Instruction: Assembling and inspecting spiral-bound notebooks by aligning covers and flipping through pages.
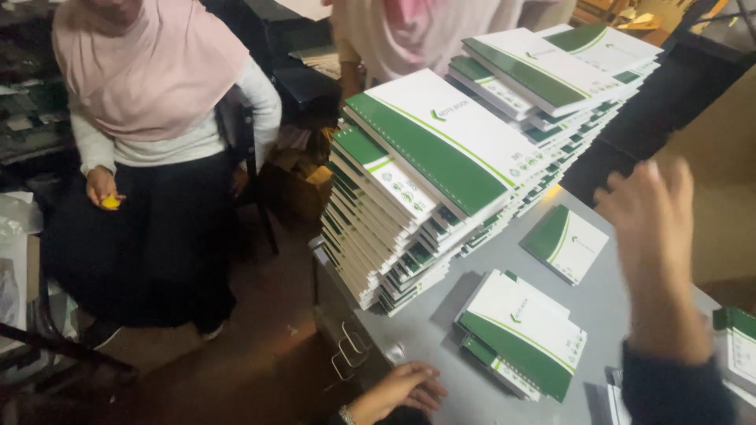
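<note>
On the grey table [441, 334], seen from the head camera, the right hand [654, 236] is raised in the air with its fingers spread and loose, blurred, holding nothing; the dark sleeve [677, 389] covers the wrist below it. The left hand [398, 389] lies low at the table's near edge, fingers stretched flat on the surface, empty too. Between the two hands sits a small pile of green-and-white notebooks [524, 330], closest to the left hand but not touched by it; a single notebook [567, 242] lies alone just beyond, under the raised right hand. Behind these rises a tall stack of notebooks [417, 189], its layers fanned and uneven — a second tall stack [551, 79] leans right beside it, farther back. More notebooks [736, 350] show at the right edge. To the left, off the table, a seated person in a pink headscarf and dark skirt holds a small yellow object [110, 202] in one hand; another person stands behind the stacks, mostly cut off.
</note>
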